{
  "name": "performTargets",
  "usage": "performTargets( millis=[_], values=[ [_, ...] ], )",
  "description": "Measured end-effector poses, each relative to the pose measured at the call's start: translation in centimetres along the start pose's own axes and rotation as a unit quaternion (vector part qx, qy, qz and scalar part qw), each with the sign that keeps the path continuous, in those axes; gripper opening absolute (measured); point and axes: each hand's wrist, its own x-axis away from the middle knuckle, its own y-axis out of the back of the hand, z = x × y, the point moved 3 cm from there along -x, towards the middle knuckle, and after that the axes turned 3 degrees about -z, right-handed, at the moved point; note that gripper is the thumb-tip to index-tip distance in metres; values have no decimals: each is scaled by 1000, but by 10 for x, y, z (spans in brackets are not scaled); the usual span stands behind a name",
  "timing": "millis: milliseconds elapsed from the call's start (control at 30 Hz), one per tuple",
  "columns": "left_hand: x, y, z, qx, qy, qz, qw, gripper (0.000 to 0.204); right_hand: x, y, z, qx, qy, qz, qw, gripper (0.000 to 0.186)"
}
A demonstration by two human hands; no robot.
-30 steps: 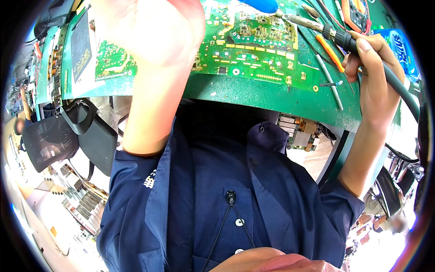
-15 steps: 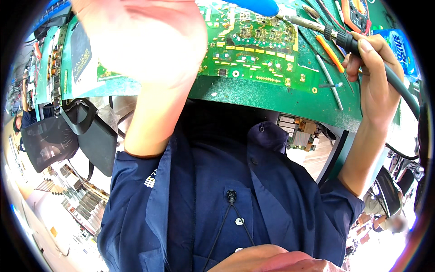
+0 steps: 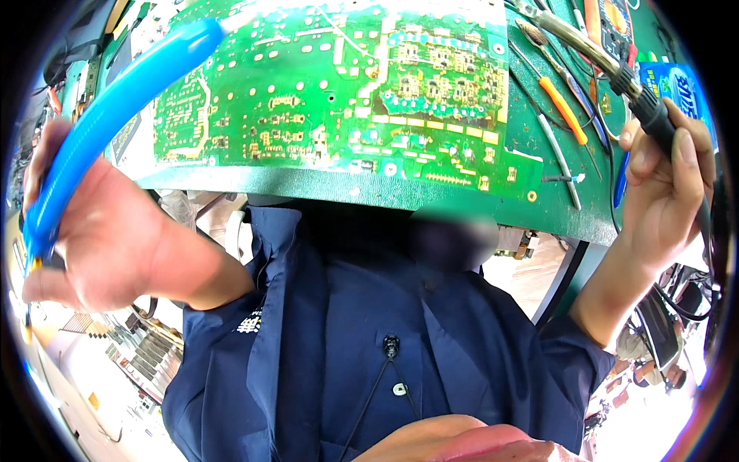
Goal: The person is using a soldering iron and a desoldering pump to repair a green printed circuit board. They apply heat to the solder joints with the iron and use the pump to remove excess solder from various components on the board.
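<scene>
"What do you have at the far left?"

"On my feed, the left hand (image 3: 115, 239) is out past the bench (image 3: 292, 182), palm turned toward my camera. It grips a blue tube (image 3: 115, 104), fingers behind and thumb near the lower end. How tightly, I can't tell."

"How does the tube lie?"

"Tilted, from the palm up and to the right. Its far end shows in front of the board (image 3: 308, 100); whether they touch, I can't tell."

"And the board?"

"In the middle, flat on the bench near its front edge. It's green, crowded with small parts, the densest patch toward the upper right."

"Carry on rightward."

"Just beside the board I see a grey stick (image 3: 558, 158), then an orange-handled driver (image 3: 563, 108), both lying on the bench. Above them, the iron (image 3: 589, 48) slants up and left to the top of my view; I can't make out its tip. Beyond it, near the top, is a meter (image 3: 616, 23)."

"The other grip?"

"The right hand (image 3: 670, 177) is closed around the iron's dark handle. A cable (image 3: 704, 223) runs down beside the palm, and a blue pack (image 3: 677, 88) sits behind the fingers."
</scene>
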Motion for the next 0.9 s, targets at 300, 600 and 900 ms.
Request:
performTargets(
  millis=[300, 600, 900],
  values=[
    [-17, 22, -57, -215, 9, 71, 974, 51, -1, -2, 2, 58, 0, -14, 998, 49],
    [21, -13, 0, -618, 154, 106, 764, 27, 3, -8, 6, 47, 47, -12, 998, 72],
    [62, -86, 43, -633, 79, 458, 619, 29, 19, -44, 13, -120, 75, 105, 984, 90]
  ],
)
